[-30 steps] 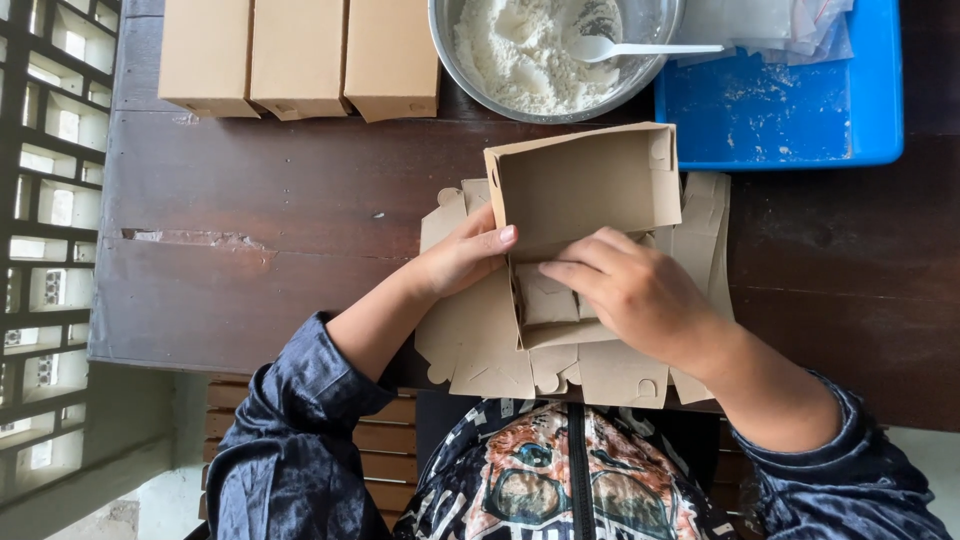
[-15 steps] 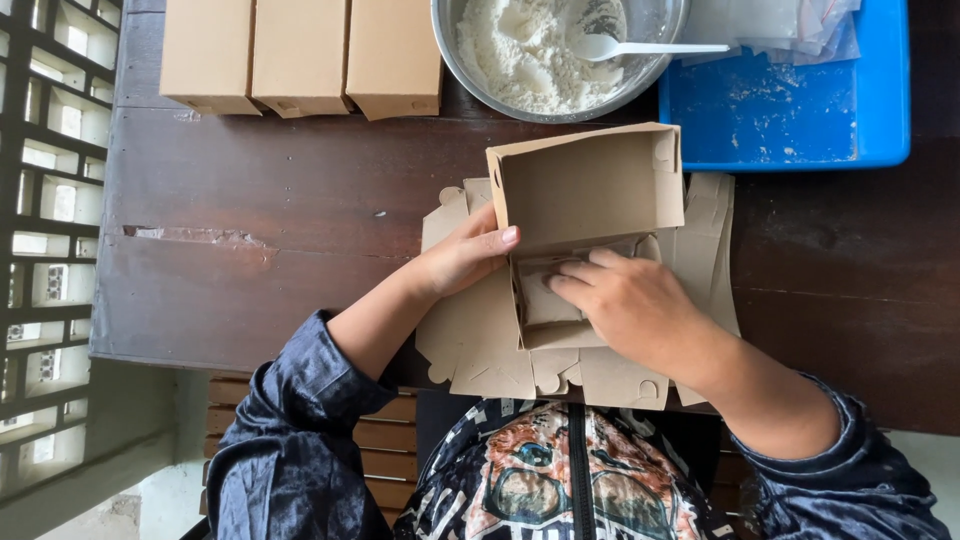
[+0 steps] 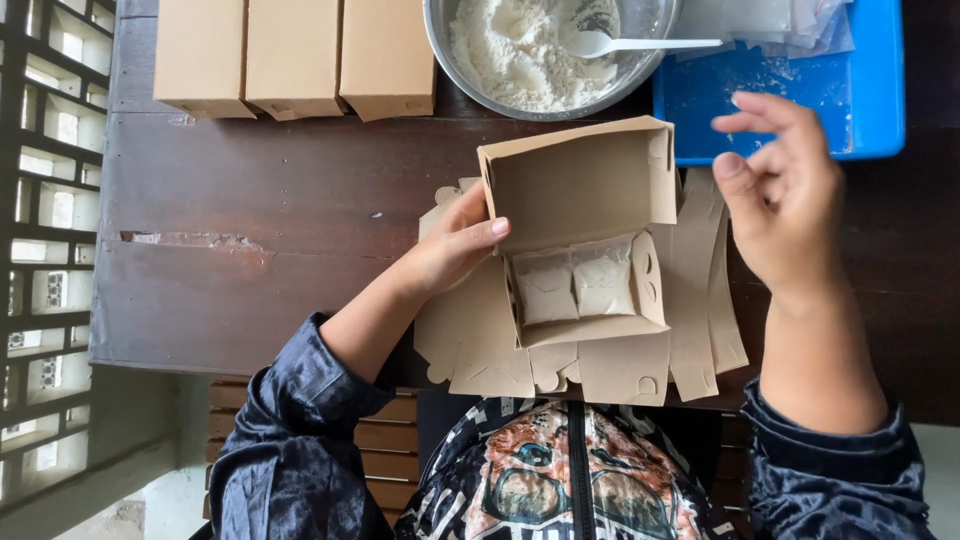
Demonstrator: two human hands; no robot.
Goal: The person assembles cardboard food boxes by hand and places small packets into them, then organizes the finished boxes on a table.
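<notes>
A person's left hand point(image 3: 455, 245) grips the left wall of an open cardboard box point(image 3: 585, 230) holding two powder sachets point(image 3: 575, 282), atop flat box blanks point(image 3: 700, 300). The right hand point(image 3: 785, 195) hovers at three o'clock, fingers loosely spread and empty. At twelve o'clock sit a flour bowl point(image 3: 545, 50), closed boxes point(image 3: 295, 55) and a blue tray point(image 3: 790, 100).

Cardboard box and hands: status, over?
Left hand steadies open cardboard box. Right hand lifted, empty. Two powder bags inside. Nothing obstructing.
</notes>
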